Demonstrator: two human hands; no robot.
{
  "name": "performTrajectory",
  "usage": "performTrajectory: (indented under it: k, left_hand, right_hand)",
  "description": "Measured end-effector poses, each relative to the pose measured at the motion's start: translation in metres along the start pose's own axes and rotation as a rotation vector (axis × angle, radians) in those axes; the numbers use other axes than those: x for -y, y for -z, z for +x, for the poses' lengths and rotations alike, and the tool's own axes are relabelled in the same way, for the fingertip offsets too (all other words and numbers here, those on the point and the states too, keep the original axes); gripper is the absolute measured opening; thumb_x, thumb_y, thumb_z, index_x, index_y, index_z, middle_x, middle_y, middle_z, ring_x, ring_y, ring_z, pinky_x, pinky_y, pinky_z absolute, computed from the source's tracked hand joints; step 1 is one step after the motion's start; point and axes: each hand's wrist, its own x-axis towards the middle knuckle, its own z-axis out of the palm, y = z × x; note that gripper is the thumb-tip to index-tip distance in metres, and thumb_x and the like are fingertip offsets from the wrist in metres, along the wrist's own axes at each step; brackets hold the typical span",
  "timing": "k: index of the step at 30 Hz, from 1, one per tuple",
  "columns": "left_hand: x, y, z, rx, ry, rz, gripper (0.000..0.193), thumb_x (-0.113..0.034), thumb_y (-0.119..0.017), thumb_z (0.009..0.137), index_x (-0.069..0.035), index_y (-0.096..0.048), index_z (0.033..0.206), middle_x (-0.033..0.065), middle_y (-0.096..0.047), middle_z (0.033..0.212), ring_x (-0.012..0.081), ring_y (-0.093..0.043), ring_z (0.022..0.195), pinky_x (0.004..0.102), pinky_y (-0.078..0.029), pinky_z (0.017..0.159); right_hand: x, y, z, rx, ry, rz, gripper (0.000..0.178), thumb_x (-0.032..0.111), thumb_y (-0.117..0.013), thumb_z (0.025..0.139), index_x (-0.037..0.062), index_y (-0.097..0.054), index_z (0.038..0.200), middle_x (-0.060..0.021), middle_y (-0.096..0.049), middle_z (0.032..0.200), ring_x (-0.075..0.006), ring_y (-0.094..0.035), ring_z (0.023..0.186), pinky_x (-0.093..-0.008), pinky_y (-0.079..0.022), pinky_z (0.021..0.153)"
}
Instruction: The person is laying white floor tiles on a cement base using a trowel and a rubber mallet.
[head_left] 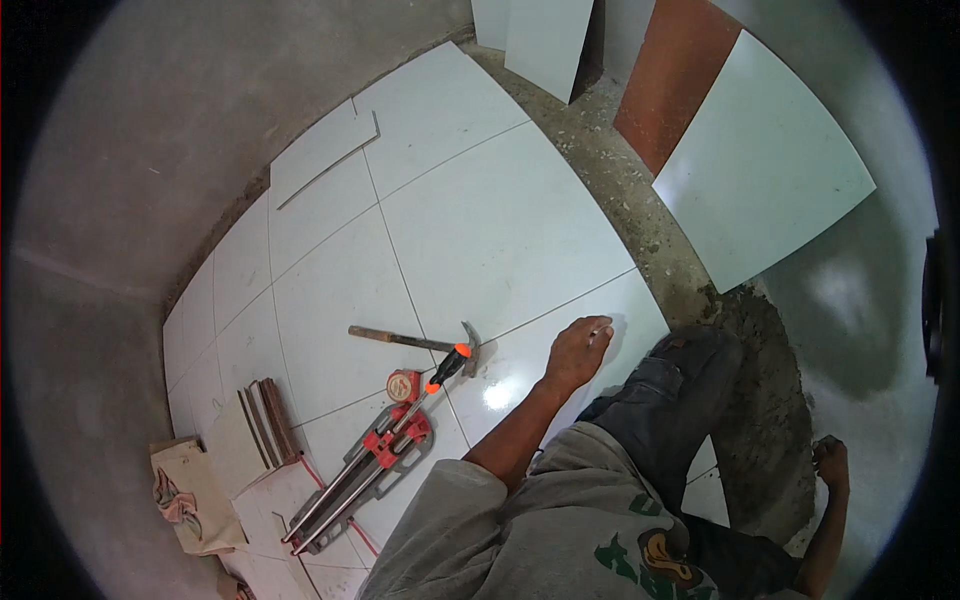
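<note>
My left hand (580, 352) is low over a white floor tile (575, 318), in front of my bent knee. Its fingers are curled together, and a small pale thing shows at the fingertips, too small to name. Off to the right, my right hand (830, 461) is by the grey wall beside a strip of wet-looking mortar (765, 400); its fingers look bent, and what they touch is unclear. A claw hammer (400, 338) lies on the tiles left of my left hand. Close to it are a red tape measure (403, 385) and a red and grey tile cutter (375, 455).
Large white tile (765, 165) and a brown board (675, 75) lean at the upper right. Further white panels (548, 40) stand at the back. Stacked tile pieces (262, 425) and cardboard (205, 500) with a cloth (175, 505) lie at left. A thin tile strip (330, 172) rests near the wall.
</note>
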Motion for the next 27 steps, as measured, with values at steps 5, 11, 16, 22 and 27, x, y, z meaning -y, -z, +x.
performTrajectory:
  k: [5, 11, 16, 22, 27]
  left_hand:
    - [-0.015, -0.008, 0.011, -0.020, -0.012, -0.050, 0.030, -0.026, -0.054, 0.089, -0.003, -0.062, 0.105, 0.0162, -0.063, 0.102, 0.0278, -0.062, 0.093, 0.0338, -0.048, 0.081]
    - [-0.044, -0.019, 0.007, 0.053, -0.066, -0.124, 0.031, -0.027, -0.055, 0.089, -0.003, -0.062, 0.106, 0.0151, -0.065, 0.101, 0.0227, -0.063, 0.090, 0.0318, -0.048, 0.077]
    - [-0.076, -0.032, 0.012, 0.349, 0.033, -0.332, 0.035, -0.030, -0.055, 0.090, -0.003, -0.060, 0.110, 0.0098, -0.065, 0.088, 0.0153, -0.062, 0.077, 0.0291, -0.048, 0.074]
    - [-0.129, -0.090, 0.014, 0.641, 0.099, -0.385, 0.038, -0.032, -0.056, 0.090, -0.002, -0.058, 0.114, 0.0100, -0.064, 0.099, 0.0164, -0.062, 0.080, 0.0269, -0.049, 0.074]
    - [-0.147, -0.147, -0.010, 0.808, 0.074, -0.375, 0.049, -0.039, -0.058, 0.087, 0.000, -0.055, 0.117, 0.0090, -0.062, 0.095, 0.0156, -0.058, 0.075, 0.0269, -0.047, 0.068]
  right_hand:
    - [-0.014, -0.011, 0.000, 0.035, 0.029, 0.041, 0.019, 0.016, -0.051, 0.082, -0.0014, -0.055, 0.075, -0.0083, -0.055, 0.059, -0.0168, -0.053, 0.046, -0.0312, -0.042, 0.041]
    - [0.037, 0.000, -0.013, -0.094, 0.061, 0.051, 0.022, 0.015, -0.049, 0.084, -0.0021, -0.053, 0.071, -0.0095, -0.054, 0.060, -0.0169, -0.053, 0.047, -0.0326, -0.043, 0.044]
    - [0.103, 0.027, -0.031, -0.214, 0.051, -0.241, 0.029, 0.024, -0.055, 0.082, -0.0051, -0.056, 0.079, -0.0237, -0.057, 0.085, -0.0448, -0.049, 0.088, -0.0511, -0.038, 0.077]
    - [0.103, 0.069, -0.073, -0.291, -0.018, -0.184, 0.036, 0.035, -0.052, 0.087, 0.0015, -0.060, 0.098, -0.0210, -0.060, 0.097, -0.0385, -0.055, 0.093, -0.0447, -0.043, 0.081]
    - [0.065, 0.072, -0.100, -0.488, -0.129, -0.161, 0.043, 0.043, -0.056, 0.082, 0.0014, -0.063, 0.078, -0.0209, -0.062, 0.077, -0.0378, -0.059, 0.078, -0.0469, -0.047, 0.071]
